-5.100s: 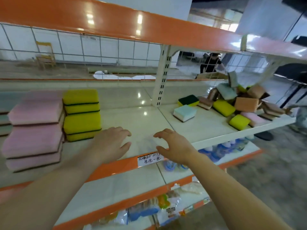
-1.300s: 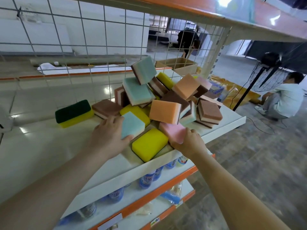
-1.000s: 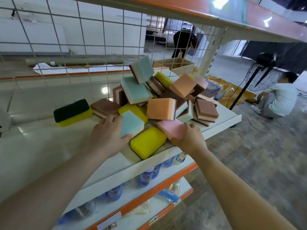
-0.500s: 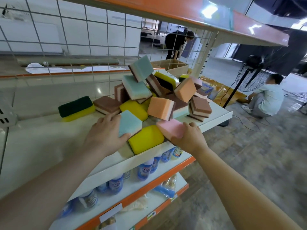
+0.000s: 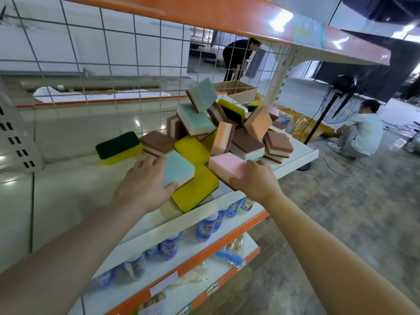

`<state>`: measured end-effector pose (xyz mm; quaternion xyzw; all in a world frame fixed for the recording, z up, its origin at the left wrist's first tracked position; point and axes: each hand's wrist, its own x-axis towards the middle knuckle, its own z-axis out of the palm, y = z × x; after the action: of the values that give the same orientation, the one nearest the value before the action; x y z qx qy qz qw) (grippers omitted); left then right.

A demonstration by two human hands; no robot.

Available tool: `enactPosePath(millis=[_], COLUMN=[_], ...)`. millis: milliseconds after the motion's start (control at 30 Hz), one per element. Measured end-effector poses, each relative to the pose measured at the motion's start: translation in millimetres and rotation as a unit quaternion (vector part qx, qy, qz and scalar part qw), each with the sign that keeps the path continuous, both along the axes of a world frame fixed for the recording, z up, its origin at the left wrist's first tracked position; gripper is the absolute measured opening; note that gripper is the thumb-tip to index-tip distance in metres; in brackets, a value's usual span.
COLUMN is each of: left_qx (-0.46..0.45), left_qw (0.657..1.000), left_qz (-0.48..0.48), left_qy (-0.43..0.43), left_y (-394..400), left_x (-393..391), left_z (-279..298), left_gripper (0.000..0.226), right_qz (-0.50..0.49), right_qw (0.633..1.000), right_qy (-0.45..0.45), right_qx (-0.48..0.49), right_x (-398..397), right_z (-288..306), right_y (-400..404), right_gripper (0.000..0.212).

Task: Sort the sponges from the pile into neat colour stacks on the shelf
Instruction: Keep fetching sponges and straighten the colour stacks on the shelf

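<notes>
A jumbled pile of sponges (image 5: 229, 130) in teal, brown, orange, yellow and pink lies at the right end of the white shelf (image 5: 68, 189). My left hand (image 5: 145, 183) grips a teal sponge (image 5: 178, 169) at the pile's front, lifted slightly over a yellow sponge (image 5: 196, 189). My right hand (image 5: 254, 178) grips a pink sponge (image 5: 227, 165) beside it, thumb under its near edge. A green-topped yellow sponge (image 5: 118, 147) sits alone to the left of the pile.
A wire grid (image 5: 102, 64) backs the shelf and an orange shelf (image 5: 204, 12) hangs overhead. Bottles (image 5: 206, 226) fill the shelf below. A person crouches by a standing fan (image 5: 338, 98) on the right; another person bends over a cardboard box (image 5: 236, 90) behind the grid.
I turned from the stacks on the left to the pile. My left hand took the teal sponge and my right the pink one; both sponges have lifted a little in the last second.
</notes>
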<state>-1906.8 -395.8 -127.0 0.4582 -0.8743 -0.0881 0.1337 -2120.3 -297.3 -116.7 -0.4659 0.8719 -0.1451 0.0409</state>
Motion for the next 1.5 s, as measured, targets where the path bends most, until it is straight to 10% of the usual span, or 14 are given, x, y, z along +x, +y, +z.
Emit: enactPosePath(millis=[1500], left_qx=[-0.001], left_qw=[0.999], left_qz=[-0.049], left_qy=[0.0], left_y=[33], left_x=[75], left_z=[-3], left_gripper=[0.06], right_qz=[-0.108], right_qw=[0.994], right_qy=[0.006], right_qx=[-0.03], right_x=[88], right_z=[-6], right_y=[55], right_gripper=[0.054])
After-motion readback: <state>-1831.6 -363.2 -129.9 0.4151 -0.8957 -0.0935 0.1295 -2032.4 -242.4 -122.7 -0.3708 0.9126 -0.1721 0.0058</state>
